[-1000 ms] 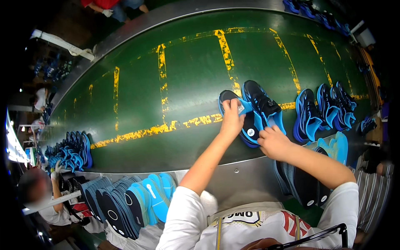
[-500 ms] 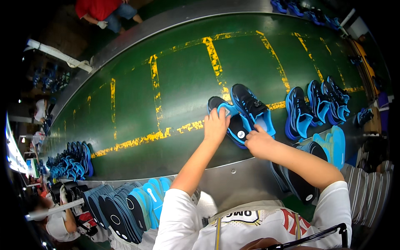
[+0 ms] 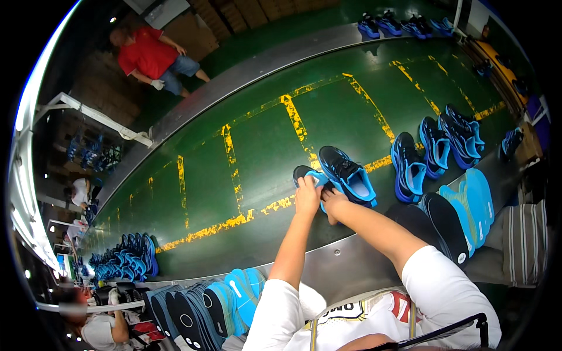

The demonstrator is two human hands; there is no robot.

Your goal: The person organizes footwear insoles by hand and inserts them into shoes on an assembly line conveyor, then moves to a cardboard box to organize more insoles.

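Note:
Two black-and-blue sports shoes stand side by side before me on the green belt, toes pointing away. My left hand (image 3: 307, 196) is closed on the upper of the left shoe (image 3: 301, 172), around its tongue and light-blue collar. At that shoe's opening is my right hand (image 3: 336, 206), its fingertips hidden inside and its thumb near the heel edge. The right shoe (image 3: 345, 171) stands next to it with a pale insole showing inside; neither hand grips it. I cannot make out an insole inside the left shoe, as my hands cover it.
More finished-looking shoes (image 3: 408, 167) stand to the right on the belt (image 3: 263, 146), with a cluster (image 3: 126, 257) far left. Stacked black insoles (image 3: 442, 225) and blue insoles (image 3: 475, 205) lie near right; further insole stacks (image 3: 187, 313) lie near left. A person in red (image 3: 153, 55) is across the belt.
My right hand has moved left, from between the two shoes' heels into the left shoe's opening. The black insole heel with a round white sticker there is now out of sight. My view has shifted.

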